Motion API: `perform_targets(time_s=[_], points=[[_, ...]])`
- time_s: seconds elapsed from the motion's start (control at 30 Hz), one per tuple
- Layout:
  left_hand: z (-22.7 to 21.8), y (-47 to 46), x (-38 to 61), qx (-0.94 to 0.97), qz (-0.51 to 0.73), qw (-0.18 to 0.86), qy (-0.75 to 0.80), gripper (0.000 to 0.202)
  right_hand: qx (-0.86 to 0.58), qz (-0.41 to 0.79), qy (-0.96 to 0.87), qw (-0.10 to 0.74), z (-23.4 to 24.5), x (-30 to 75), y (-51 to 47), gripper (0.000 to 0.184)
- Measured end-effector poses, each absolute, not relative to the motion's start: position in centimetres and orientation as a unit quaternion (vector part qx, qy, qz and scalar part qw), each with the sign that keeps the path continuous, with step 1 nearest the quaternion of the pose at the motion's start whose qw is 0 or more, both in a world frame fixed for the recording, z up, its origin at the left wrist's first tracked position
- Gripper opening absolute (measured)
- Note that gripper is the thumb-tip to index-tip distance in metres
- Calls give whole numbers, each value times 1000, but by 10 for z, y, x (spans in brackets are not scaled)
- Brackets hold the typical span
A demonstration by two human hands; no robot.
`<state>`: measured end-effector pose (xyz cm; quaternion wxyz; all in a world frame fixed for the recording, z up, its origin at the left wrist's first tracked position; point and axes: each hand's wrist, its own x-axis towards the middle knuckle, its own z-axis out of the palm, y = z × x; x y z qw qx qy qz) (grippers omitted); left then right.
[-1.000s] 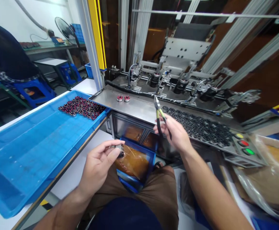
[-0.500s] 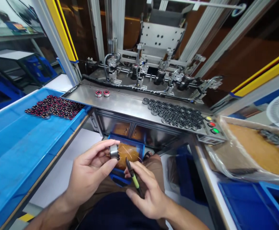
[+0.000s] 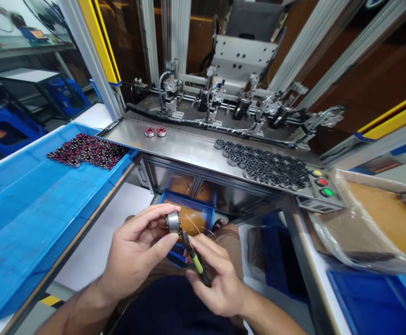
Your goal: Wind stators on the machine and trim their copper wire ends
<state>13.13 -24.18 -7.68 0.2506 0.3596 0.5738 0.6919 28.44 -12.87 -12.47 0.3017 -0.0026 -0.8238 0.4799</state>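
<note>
My left hand [image 3: 133, 246] grips a motor stator [image 3: 173, 222], a grey metal ring with dark teeth at its edge, between thumb and fingertips. Thin copper-coloured wires [image 3: 192, 222] run to the right of it. In my right hand [image 3: 220, 279] are wire cutters [image 3: 196, 261] with black and green handles, fingers wrapped round them. Their dark tip sits close beside the stator's right edge; whether it touches cannot be made out. Beneath both hands is a blue bin [image 3: 208, 210] with an amber-brown inside.
On the metal ledge stand two red-topped stators [image 3: 155, 132] and a large group of black stators [image 3: 264, 163]. A blue tray [image 3: 49, 200] at left holds a pile of stators [image 3: 87, 151]. Machine fixtures [image 3: 241, 104] stand behind; coloured buttons [image 3: 321, 182] and a plastic-lined box [image 3: 367, 223] are at right.
The cutters have moved up and closer to the stator, their tip now beside its edge. The stator stays in my left hand. The whole view has shifted slightly.
</note>
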Motion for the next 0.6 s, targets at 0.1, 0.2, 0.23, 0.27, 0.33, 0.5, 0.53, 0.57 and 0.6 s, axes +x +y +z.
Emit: perform_targets(time_s=[0.1, 0.2, 0.23, 0.27, 0.33, 0.5, 0.53, 0.57, 0.6], points=[[-78, -241, 131, 359, 694, 259, 569, 37, -11, 457, -832, 314, -124, 286, -130, 63], [-80, -242, 130, 361, 701, 266, 555, 36, -19, 457, -832, 313, -122, 287, -131, 63], [-81, -243, 130, 363, 706, 264, 548, 36, -18, 463, -831, 308, -122, 288, -131, 64], [-81, -243, 130, 365, 711, 260, 542, 35, -17, 468, -830, 302, -122, 288, -131, 66], [-82, -244, 131, 364, 717, 248, 540, 31, -12, 477, -828, 294, -122, 288, -131, 71], [-83, -246, 133, 377, 712, 190, 561, 28, 1, 489, -821, 293, -124, 285, -130, 81], [-83, -246, 134, 380, 709, 185, 564, 28, 3, 491, -820, 293, -124, 284, -130, 81], [-83, -246, 135, 381, 705, 183, 569, 28, 7, 492, -819, 294, -123, 283, -130, 81], [-82, -247, 135, 383, 702, 181, 573, 28, 9, 493, -818, 295, -123, 282, -129, 81]])
